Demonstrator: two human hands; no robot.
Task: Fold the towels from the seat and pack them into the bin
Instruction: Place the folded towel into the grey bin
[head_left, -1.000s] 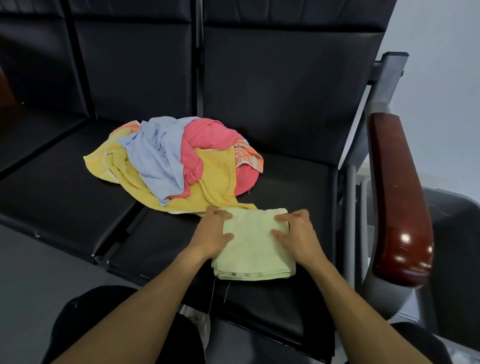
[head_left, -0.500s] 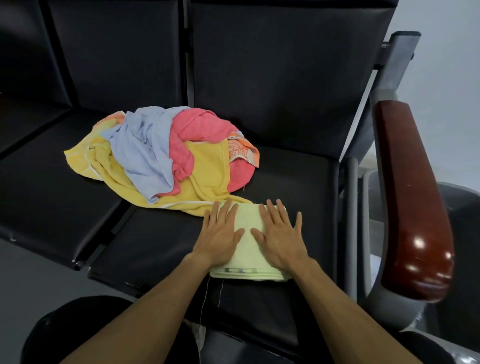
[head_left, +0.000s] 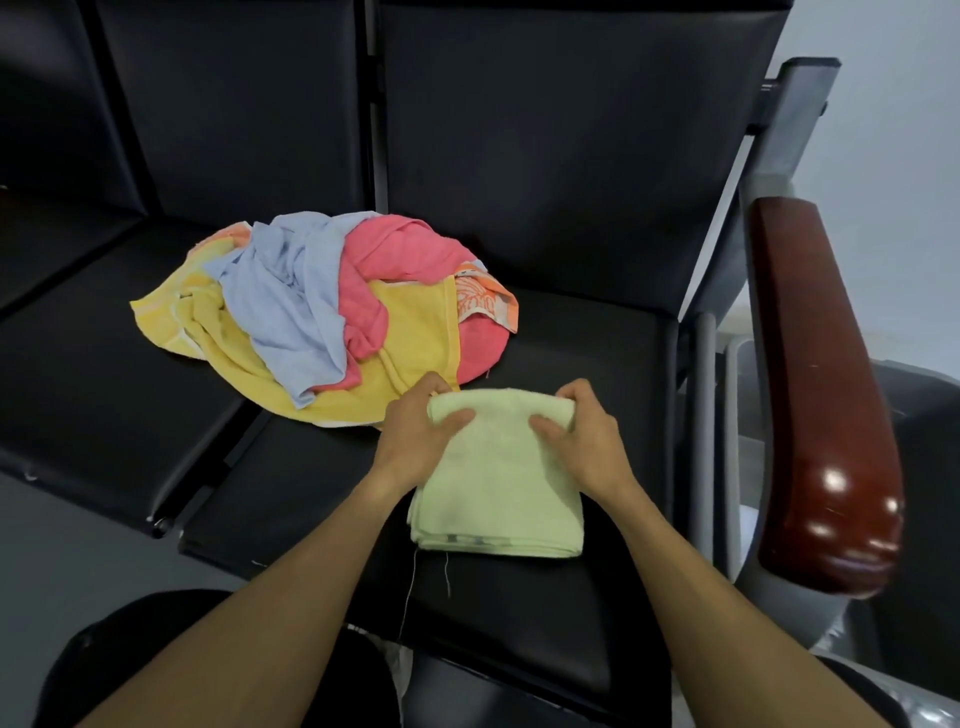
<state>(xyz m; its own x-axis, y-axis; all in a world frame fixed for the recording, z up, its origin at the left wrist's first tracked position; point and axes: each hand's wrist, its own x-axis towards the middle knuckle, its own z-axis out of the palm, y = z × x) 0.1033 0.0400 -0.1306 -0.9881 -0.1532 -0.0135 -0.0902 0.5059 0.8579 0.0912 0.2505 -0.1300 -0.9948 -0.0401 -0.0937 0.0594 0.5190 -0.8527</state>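
A folded pale green towel lies on the black seat near its front edge. My left hand grips the towel's far left corner, thumb on top and fingers curled under. My right hand grips the far right corner the same way. The far edge is lifted slightly off the seat. Behind and to the left sits a loose pile of towels: yellow, light blue, pink and an orange patterned one.
A glossy dark wooden armrest on a grey metal frame bounds the seat on the right. A dark container shows beyond the armrest. More black seats run off to the left. My knees are at the bottom edge.
Half a second ago both hands pressed flat on the green towel. Now their fingers have curled round its far corners and raised that edge.
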